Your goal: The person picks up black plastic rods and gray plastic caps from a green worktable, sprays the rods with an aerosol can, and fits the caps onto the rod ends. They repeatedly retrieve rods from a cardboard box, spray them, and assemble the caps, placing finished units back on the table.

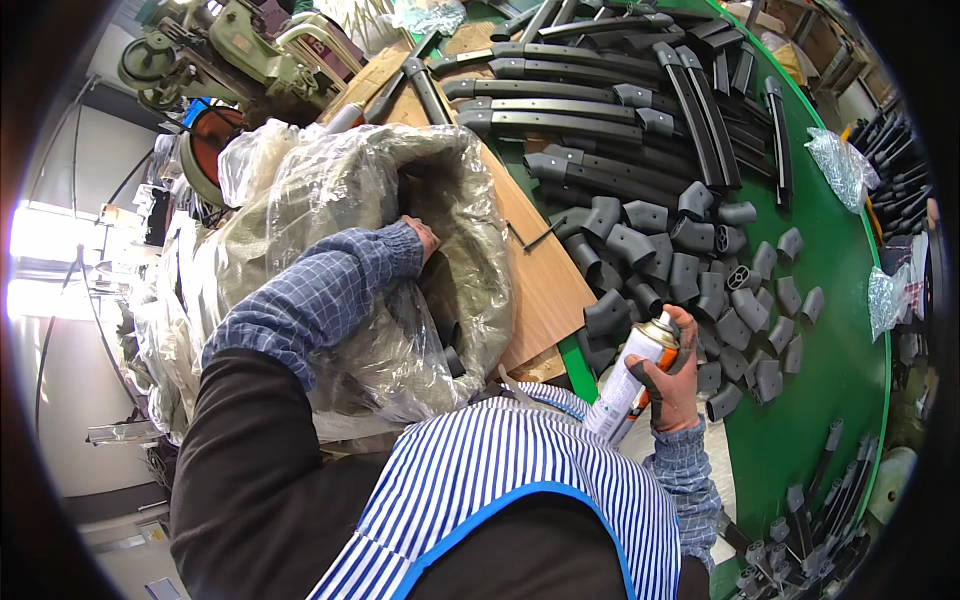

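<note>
My right hand is wrapped round a spray can, white with an orange patch, tilted with its top away from me. My left hand reaches into the mouth of a large sack lined with clear plastic. Its fingers are mostly hidden, so I cannot tell whether they hold anything. Some dark parts lie inside the sack, below that hand. Just beyond the can, several short black angled tube connectors lie in a loose pile on the green table.
Long black slotted bars are stacked at the back. An Allen key rests on a wooden board between sack and connectors. Machinery stands at the far left. Bubble-wrap bundles sit at the table's right edge.
</note>
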Action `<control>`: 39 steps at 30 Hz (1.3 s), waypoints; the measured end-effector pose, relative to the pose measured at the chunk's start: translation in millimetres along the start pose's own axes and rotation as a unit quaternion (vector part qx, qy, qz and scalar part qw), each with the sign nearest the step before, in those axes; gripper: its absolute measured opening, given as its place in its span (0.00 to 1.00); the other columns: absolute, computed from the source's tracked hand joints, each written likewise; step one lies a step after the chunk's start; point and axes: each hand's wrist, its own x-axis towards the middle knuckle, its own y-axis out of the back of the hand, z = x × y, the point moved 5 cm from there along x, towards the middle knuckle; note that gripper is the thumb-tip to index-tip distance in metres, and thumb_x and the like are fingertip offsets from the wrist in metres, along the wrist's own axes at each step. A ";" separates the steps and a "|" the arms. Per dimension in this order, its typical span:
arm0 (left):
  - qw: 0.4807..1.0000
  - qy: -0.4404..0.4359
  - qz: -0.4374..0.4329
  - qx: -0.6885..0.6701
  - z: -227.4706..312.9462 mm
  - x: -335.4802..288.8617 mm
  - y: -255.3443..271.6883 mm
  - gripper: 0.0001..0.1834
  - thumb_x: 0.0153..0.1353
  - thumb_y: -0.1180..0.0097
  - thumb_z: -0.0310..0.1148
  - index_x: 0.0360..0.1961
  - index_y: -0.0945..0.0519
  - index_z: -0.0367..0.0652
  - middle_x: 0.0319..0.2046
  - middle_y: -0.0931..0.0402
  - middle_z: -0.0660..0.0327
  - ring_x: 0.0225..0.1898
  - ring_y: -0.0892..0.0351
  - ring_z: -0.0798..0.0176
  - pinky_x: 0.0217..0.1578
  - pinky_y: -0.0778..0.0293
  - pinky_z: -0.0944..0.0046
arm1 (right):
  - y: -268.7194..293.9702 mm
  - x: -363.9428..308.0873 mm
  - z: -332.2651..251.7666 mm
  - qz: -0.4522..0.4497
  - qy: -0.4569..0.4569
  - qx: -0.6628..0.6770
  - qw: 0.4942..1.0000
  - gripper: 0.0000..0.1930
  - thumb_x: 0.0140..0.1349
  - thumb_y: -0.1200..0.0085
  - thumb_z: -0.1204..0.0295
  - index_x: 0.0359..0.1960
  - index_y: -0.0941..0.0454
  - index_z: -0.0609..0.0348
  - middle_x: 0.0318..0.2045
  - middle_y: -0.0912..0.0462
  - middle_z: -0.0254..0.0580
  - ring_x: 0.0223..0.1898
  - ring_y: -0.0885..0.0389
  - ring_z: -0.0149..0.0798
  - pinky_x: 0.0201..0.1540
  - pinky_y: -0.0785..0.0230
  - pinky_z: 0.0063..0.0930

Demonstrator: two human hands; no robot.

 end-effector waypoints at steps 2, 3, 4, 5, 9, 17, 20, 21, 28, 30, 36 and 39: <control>0.997 -0.013 0.069 0.024 2.4 -9.8 5.7 0.42 0.36 0.29 0.48 0.55 0.26 0.44 0.42 0.20 0.53 0.47 0.20 0.52 0.47 0.24 0.57 | 4.0 -5.8 -3.6 -0.007 0.001 -0.009 1.000 0.38 0.47 0.32 0.73 0.62 0.37 0.54 0.52 0.31 0.37 0.52 0.25 0.35 0.55 0.28 0.31; 0.998 -0.033 0.036 -0.030 10.4 -15.7 4.5 0.43 0.36 0.29 0.48 0.56 0.27 0.42 0.40 0.20 0.52 0.47 0.20 0.52 0.50 0.25 0.55 | 6.9 -8.8 -7.0 -0.007 0.021 -0.017 1.000 0.38 0.47 0.32 0.72 0.62 0.37 0.55 0.52 0.31 0.37 0.52 0.25 0.35 0.55 0.28 0.31; 0.997 -0.014 0.012 -0.074 15.5 -23.2 7.0 0.42 0.37 0.28 0.47 0.55 0.27 0.40 0.41 0.20 0.51 0.49 0.21 0.51 0.52 0.27 0.54 | 8.3 -11.8 -10.8 -0.012 0.045 -0.028 0.999 0.38 0.47 0.32 0.72 0.62 0.37 0.55 0.52 0.31 0.37 0.52 0.25 0.35 0.55 0.28 0.31; 0.994 -0.028 0.063 -0.080 25.7 -31.1 20.9 0.41 0.38 0.28 0.46 0.54 0.27 0.39 0.41 0.20 0.51 0.50 0.21 0.50 0.52 0.26 0.54 | 9.0 -14.4 -12.9 -0.010 0.056 -0.026 0.998 0.39 0.47 0.31 0.71 0.62 0.37 0.55 0.52 0.31 0.37 0.51 0.25 0.34 0.55 0.28 0.30; 0.904 -0.082 0.326 -0.263 81.1 -70.7 113.9 0.30 0.44 0.31 0.39 0.48 0.27 0.41 0.41 0.22 0.52 0.48 0.21 0.47 0.49 0.26 0.52 | -5.3 -23.1 -33.1 -0.028 0.223 -0.143 0.964 0.35 0.48 0.30 0.72 0.58 0.34 0.56 0.48 0.24 0.43 0.46 0.20 0.37 0.50 0.26 0.32; 0.857 -0.265 0.387 -0.215 224.5 -86.7 252.6 0.35 0.45 0.31 0.33 0.56 0.29 0.39 0.47 0.24 0.50 0.53 0.25 0.47 0.55 0.26 0.53 | -2.3 -22.8 -27.3 -0.022 0.239 -0.238 0.941 0.31 0.48 0.33 0.70 0.55 0.32 0.57 0.48 0.24 0.50 0.48 0.21 0.49 0.52 0.28 0.38; 0.838 -0.301 0.410 -0.197 242.8 -73.9 268.1 0.35 0.46 0.31 0.36 0.56 0.29 0.38 0.47 0.24 0.49 0.52 0.25 0.46 0.53 0.26 0.53 | 17.3 -24.3 -24.3 0.017 0.255 -0.253 0.933 0.31 0.48 0.35 0.68 0.55 0.31 0.60 0.48 0.25 0.51 0.51 0.23 0.50 0.53 0.29 0.39; 0.804 -0.300 0.465 -0.220 236.4 -71.4 274.2 0.37 0.44 0.29 0.37 0.56 0.30 0.38 0.47 0.24 0.48 0.52 0.25 0.45 0.53 0.26 0.52 | 23.6 -26.2 -25.7 0.042 0.272 -0.275 0.921 0.31 0.48 0.34 0.70 0.56 0.32 0.60 0.48 0.25 0.50 0.50 0.23 0.48 0.53 0.29 0.38; 0.924 -0.078 0.260 -0.271 70.9 -33.5 189.3 0.39 0.42 0.30 0.32 0.60 0.30 0.41 0.57 0.29 0.49 0.58 0.28 0.44 0.58 0.29 0.52 | 74.4 -16.7 -39.9 0.234 0.194 -0.153 0.940 0.34 0.49 0.33 0.81 0.59 0.34 0.58 0.52 0.31 0.39 0.49 0.26 0.35 0.53 0.28 0.29; 0.971 -0.146 0.154 -0.109 69.1 -29.6 120.3 0.38 0.41 0.31 0.32 0.59 0.28 0.44 0.59 0.31 0.50 0.62 0.32 0.45 0.59 0.30 0.52 | 72.9 -8.5 -41.7 0.244 0.170 -0.163 0.941 0.34 0.49 0.34 0.82 0.60 0.35 0.58 0.53 0.32 0.39 0.49 0.27 0.34 0.53 0.29 0.28; 0.950 -0.177 0.256 0.003 89.2 -12.8 57.7 0.32 0.44 0.33 0.36 0.55 0.24 0.49 0.52 0.28 0.57 0.57 0.29 0.50 0.52 0.27 0.51 | 15.4 13.0 -33.0 0.125 0.170 -0.213 0.954 0.35 0.47 0.32 0.79 0.59 0.35 0.58 0.52 0.30 0.39 0.48 0.26 0.34 0.53 0.30 0.27; 0.933 -0.106 0.322 -0.121 75.1 -40.9 89.0 0.30 0.46 0.32 0.37 0.53 0.24 0.49 0.46 0.23 0.56 0.48 0.22 0.50 0.47 0.24 0.53 | -3.7 9.9 -32.2 0.082 0.175 -0.207 0.959 0.36 0.46 0.31 0.78 0.59 0.35 0.59 0.50 0.28 0.42 0.47 0.23 0.36 0.50 0.27 0.29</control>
